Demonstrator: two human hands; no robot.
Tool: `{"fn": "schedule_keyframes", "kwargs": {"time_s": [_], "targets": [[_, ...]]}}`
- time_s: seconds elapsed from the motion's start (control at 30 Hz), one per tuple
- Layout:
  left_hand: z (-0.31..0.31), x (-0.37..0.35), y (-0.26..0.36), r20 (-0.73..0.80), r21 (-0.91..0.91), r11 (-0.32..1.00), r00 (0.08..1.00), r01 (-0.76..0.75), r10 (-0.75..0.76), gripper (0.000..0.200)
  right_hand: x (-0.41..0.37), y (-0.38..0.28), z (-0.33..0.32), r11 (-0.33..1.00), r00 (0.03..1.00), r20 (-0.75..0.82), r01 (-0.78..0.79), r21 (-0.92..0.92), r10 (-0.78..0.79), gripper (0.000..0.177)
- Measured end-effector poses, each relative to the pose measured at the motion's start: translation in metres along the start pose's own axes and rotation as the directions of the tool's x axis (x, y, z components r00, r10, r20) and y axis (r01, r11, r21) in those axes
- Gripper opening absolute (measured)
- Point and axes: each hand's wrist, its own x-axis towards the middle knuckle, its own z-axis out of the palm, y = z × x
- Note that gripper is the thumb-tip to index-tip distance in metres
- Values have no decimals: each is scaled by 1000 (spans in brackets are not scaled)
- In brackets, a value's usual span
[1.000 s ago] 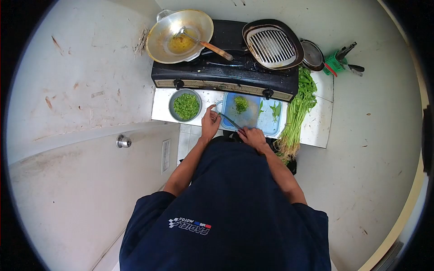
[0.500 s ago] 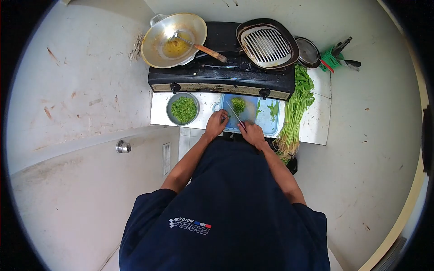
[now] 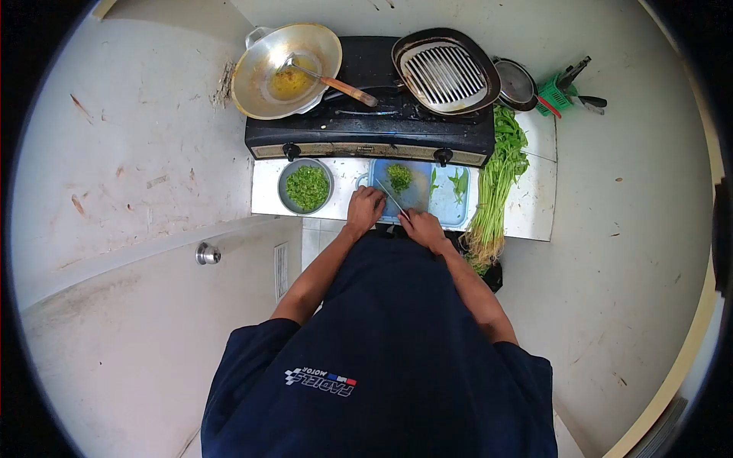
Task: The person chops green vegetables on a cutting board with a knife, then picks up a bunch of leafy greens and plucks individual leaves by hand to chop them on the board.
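Knife (image 3: 392, 200) first: a thin, straight metal blade, slanted across the near left part of the blue cutting board (image 3: 447, 212), with its handle clenched in the right hand (image 3: 422, 227). The left hand (image 3: 366, 208) sits just beside it at the board's near left corner, fingers curled down. Whether they pinch anything I cannot tell.

The board is a smooth plastic rectangle with rounded corners. On it lie one small heap of finely chopped greens (image 3: 398, 177), just past the knife tip, and a few whole leaves (image 3: 458, 183) to the right.

Left of the board stands one round metal bowl (image 3: 279, 188), well filled with more chopped greens (the same fine cut). To the right, a single long bundle of leafy stalks (image 3: 496, 191) lies lengthwise on the white tiled counter (image 3: 531, 217), roots toward the person.

Beyond these is one black two-burner stove (image 3: 366, 126) with two knobs on its front. On its left burner sits a round, shiny wok (image 3: 259, 76) with yellowish oil in it and a wooden-handled spatula (image 3: 328, 79) resting inside. On the right burner is a dark, rounded-square grill pan (image 3: 444, 72) with pale ridges. Farthest right is a small round pan (image 3: 515, 84) and a green slotted basket (image 3: 551, 99) of utensils.
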Motion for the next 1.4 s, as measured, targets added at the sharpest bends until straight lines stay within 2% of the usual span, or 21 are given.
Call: {"fn": "schedule_keyframes", "kwargs": {"time_s": [0.13, 0.27, 0.37, 0.47, 0.7, 0.83, 1.17, 1.4], "targets": [[-1, 0, 2, -34, 42, 998, 998, -42, 43, 11, 1, -4, -5, 997, 1000, 20, 21, -71, -20, 47], [-4, 0, 2, -5, 51, 998, 999, -41, 42, 14, 9, 0, 4, 985, 997, 36, 70, -158, -65, 46], [-4, -1, 1, 9, 53, 998, 999, -46, 45, 15, 15, -1, 7, 984, 995, 24, 102, -146, -99, 45], [-4, -1, -1, 26, 81, 995, 998, -55, 53, 16, 18, -3, 7, 976, 996, 57, 77, -202, -67, 41], [-1, -3, -3, 57, 120, 992, 998, -45, 38, 15, 6, -5, 2, 990, 1000, 12, 16, -141, -14, 40], [0, -4, -2, 1, 92, 995, 999, -38, 38, 13, 6, -4, 2, 989, 1000, -12, 14, -145, -15, 41], [4, -2, 0, -2, -3, 996, 996, 93, -93, 9, 4, -7, 5, 968, 999, 18, 54, -246, -51, 41], [9, 0, -3, 2, -54, 987, 988, 152, -152, 9, 14, -6, 10, 969, 994, -19, 99, -226, -105, 38]]}}
